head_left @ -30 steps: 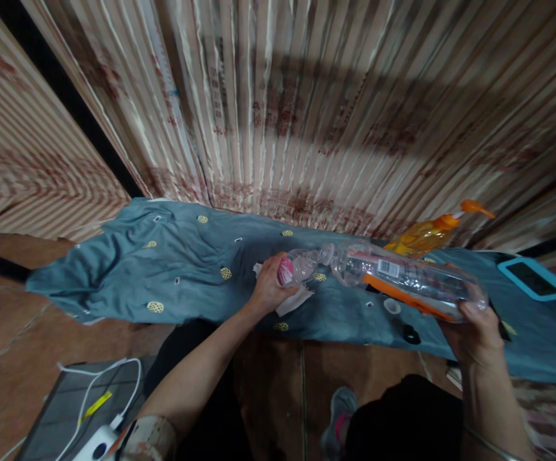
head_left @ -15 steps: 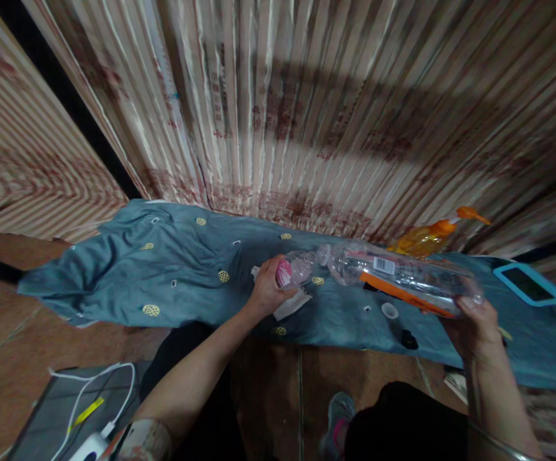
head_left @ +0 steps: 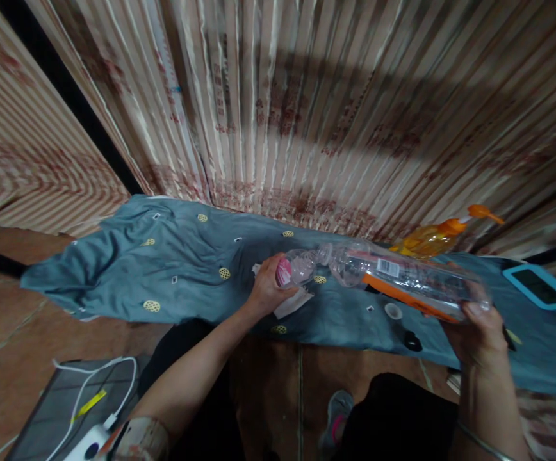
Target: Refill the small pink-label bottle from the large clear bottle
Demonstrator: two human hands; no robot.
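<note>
My left hand [head_left: 269, 285] is closed around a small clear plastic bottle [head_left: 303, 265] with a pink label. My right hand [head_left: 482, 330] grips the base end of a large clear plastic bottle [head_left: 417, 282], which has an orange strip and a barcode on its label. Both bottles lie sideways in the air, and their necks meet end to end; whether they are joined cannot be made out. Beneath my left hand a white cloth or tissue [head_left: 291, 303] rests on the blue-green cloth [head_left: 186, 256].
Behind the large bottle lies an orange pump bottle [head_left: 429, 237]. A blue-framed tablet [head_left: 542, 286] is at the right end. A white ring-like piece [head_left: 393, 311] and a small black object [head_left: 412, 341] sit near the front edge. A white cable [head_left: 86, 384] lies at lower left.
The view has shifted slightly. My right hand and the large bottle's base appear a little farther right and lower. Both hands keep their holds.
</note>
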